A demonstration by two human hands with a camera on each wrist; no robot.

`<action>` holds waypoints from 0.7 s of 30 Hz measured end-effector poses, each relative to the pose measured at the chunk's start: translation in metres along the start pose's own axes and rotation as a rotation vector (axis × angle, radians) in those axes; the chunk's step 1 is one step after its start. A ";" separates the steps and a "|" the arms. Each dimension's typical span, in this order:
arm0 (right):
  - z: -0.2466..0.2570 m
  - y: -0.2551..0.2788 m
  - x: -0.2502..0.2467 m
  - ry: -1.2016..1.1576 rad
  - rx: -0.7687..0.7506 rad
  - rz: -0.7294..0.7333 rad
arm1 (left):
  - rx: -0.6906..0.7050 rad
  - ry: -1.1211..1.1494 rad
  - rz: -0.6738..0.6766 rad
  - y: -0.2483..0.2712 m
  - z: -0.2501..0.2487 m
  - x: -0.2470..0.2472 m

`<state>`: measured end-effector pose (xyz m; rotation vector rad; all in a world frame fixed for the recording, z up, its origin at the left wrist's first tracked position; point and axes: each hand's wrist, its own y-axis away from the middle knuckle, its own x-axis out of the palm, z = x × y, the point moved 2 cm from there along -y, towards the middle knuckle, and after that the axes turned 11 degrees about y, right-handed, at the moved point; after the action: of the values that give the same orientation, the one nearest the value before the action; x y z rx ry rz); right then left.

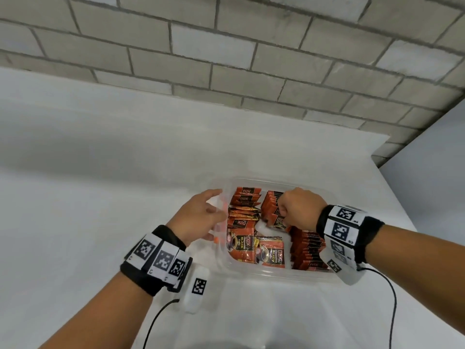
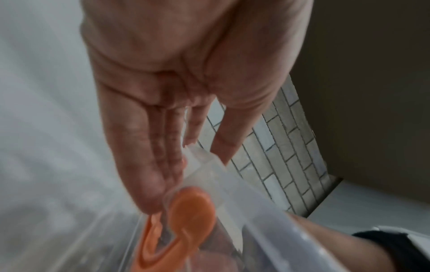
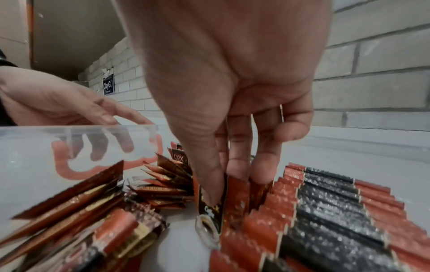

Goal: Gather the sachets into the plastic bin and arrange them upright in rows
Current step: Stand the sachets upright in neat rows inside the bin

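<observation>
While the left hand (image 1: 201, 217) lies with straight fingers against the clear bin's (image 1: 276, 275) nine o'clock wall by its orange clip (image 2: 186, 217), the right hand (image 1: 294, 210) pinches a sachet (image 3: 210, 219) upright at twelve o'clock in the bin on the white worktop (image 1: 88, 185), beside a standing row (image 1: 307, 250) at three o'clock.

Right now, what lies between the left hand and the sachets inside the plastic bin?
Only the clear wall of the plastic bin with its orange handle. The left hand touches it from outside; the sachets stand inside. The right wrist view shows the fingers through the wall.
</observation>
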<state>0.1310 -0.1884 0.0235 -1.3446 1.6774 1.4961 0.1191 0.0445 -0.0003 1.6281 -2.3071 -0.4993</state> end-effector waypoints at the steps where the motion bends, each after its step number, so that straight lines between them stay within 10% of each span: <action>1: 0.001 -0.001 0.001 0.018 0.003 -0.002 | 0.002 0.026 0.001 -0.001 0.002 0.000; 21: 0.006 -0.004 -0.003 0.259 -0.010 -0.045 | 0.021 0.058 -0.007 -0.008 0.009 -0.002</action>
<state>0.1343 -0.1815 0.0230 -1.6284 1.7826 1.3522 0.1231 0.0446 -0.0116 1.6392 -2.2724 -0.4249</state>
